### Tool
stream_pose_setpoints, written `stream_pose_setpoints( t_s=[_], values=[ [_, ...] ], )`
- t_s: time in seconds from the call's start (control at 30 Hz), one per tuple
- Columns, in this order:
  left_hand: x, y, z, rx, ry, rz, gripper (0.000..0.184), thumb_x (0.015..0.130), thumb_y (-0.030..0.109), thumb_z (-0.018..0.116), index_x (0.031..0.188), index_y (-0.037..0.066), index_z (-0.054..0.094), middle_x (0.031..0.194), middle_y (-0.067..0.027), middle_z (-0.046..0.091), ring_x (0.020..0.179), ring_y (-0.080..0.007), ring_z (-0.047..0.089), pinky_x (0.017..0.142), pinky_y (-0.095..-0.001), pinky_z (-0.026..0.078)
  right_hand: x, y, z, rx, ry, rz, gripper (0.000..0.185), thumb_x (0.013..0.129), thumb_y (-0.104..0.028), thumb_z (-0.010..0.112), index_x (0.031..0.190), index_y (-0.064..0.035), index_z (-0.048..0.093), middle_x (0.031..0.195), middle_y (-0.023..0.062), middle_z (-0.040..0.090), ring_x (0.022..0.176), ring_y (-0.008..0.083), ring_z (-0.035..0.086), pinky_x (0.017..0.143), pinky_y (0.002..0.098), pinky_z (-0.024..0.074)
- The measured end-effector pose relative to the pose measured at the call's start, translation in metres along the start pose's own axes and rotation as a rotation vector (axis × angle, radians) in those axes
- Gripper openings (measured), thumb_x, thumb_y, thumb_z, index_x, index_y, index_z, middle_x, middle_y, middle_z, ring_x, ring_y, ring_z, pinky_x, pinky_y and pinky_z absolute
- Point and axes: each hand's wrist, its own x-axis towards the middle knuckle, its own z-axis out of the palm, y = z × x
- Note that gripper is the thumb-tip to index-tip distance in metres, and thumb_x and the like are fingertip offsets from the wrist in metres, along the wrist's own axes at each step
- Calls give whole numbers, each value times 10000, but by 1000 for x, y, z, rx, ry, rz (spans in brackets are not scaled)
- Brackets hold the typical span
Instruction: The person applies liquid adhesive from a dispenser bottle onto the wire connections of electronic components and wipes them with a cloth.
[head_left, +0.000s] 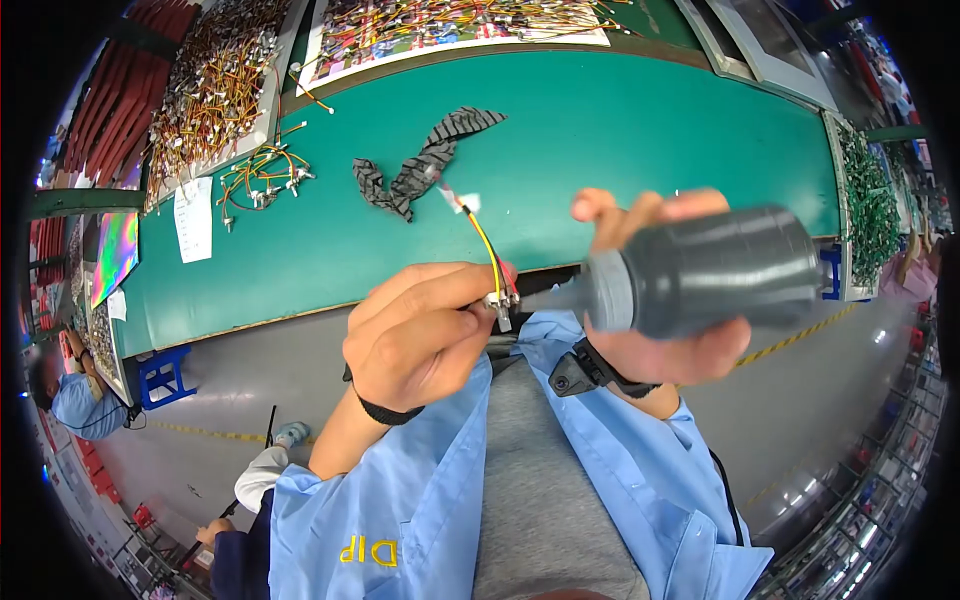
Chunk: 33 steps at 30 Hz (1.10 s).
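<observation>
My left hand (420, 325) pinches a small metal component with a short wire harness (487, 240) of yellow, black and red wires, which ends in a white connector. In my right hand (665, 345) is a dark grey squeeze bottle (725, 270) with a lighter collar, lying on its side and blurred by motion. Its narrow nozzle points left, close to the metal component; whether they touch I cannot tell. Beyond both hands, a crumpled grey-and-black striped cloth (430, 165) lies on the green table (620, 130).
A small pile of wired components (265, 175) rests at left beside a paper slip (193, 220). Many harnesses fill a tray (215, 90) and cover a printed sheet (450, 50) at the back. A green bundle (870, 200) stands right. Another person (85, 400) sits far left near a blue stool (165, 378).
</observation>
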Motion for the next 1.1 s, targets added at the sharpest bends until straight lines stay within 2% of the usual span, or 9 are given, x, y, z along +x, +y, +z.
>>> stream_pose_setpoints(
  t_s=[0.03, 0.13, 0.17, 0.27, 0.4, 0.53, 0.67, 0.8, 1.1],
  values=[
    [1, 1, 0, 4, 6, -5, 365, 590, -170, 708, 833, 16, 507, 848, -179, 682, 686, -275, 667, 551, -316, 531, 0, 0, 0, 2, -4, 7, 651, 839, -618, 555, 1252, -124, 459, 1144, 63, 494, 708, 155, 510, 850, 589, 373],
    [6, 7, 1, 24, 18, 47, 364, 578, -178, 692, 827, 16, 509, 842, -179, 682, 684, -269, 668, 529, -307, 525, -1, -6, 4, -139, -77, -135, 658, 817, -626, 563, 1172, -79, 480, 996, 52, 525, 636, 140, 459, 767, 471, 334],
    [7, 8, 0, 21, 19, 44, 364, 578, -178, 692, 827, 16, 509, 842, -179, 682, 684, -269, 668, 529, -307, 525, -2, -7, 3, -143, -77, -131, 658, 817, -626, 563, 1172, -79, 480, 996, 52, 525, 636, 140, 459, 767, 471, 334],
    [7, 12, -5, 87, -76, 37, 425, 550, -221, 579, 863, 24, 428, 898, -238, 678, 713, -308, 669, 609, -351, 551, -7, -6, -2, -176, -43, -117, 679, 816, -631, 562, 1116, -29, 474, 849, 32, 530, 605, 127, 448, 796, 465, 315],
    [8, 13, -7, 102, -128, 49, 442, 551, -220, 584, 877, 32, 423, 908, -234, 677, 715, -307, 669, 608, -347, 552, -9, -4, 0, -209, 62, -131, 685, 811, -632, 569, 1057, 0, 473, 720, 5, 501, 573, 115, 433, 816, 465, 299],
    [8, 8, 1, 53, 7, 97, 319, 619, -157, 679, 822, 15, 502, 826, -183, 678, 672, -271, 669, 501, -317, 519, -3, -3, 5, -180, 39, -166, 679, 809, -626, 576, 1056, 0, 486, 706, 0, 495, 573, 106, 436, 819, 469, 296],
    [7, 9, 3, 58, 14, 106, 333, 631, -151, 685, 849, 15, 497, 825, -183, 676, 668, -270, 666, 500, -319, 520, -5, -1, 9, -257, 154, -193, 672, 807, -618, 581, 1053, 1, 495, 670, -5, 494, 561, 99, 438, 827, 472, 291],
    [7, 8, 4, 61, 8, 107, 343, 637, -150, 685, 868, 18, 494, 827, -182, 675, 665, -269, 664, 500, -319, 521, -4, -4, 3, -231, 32, -174, 678, 807, -618, 581, 1058, 6, 496, 660, -3, 500, 553, 97, 442, 828, 476, 289],
    [5, 11, 3, 73, -1, 96, 346, 634, -150, 686, 866, 21, 494, 829, -181, 676, 659, -267, 664, 499, -313, 520, -9, -4, 0, -276, 43, -182, 660, 812, -615, 572, 1047, -2, 499, 650, -6, 501, 540, 101, 435, 831, 475, 290]
  ],
)
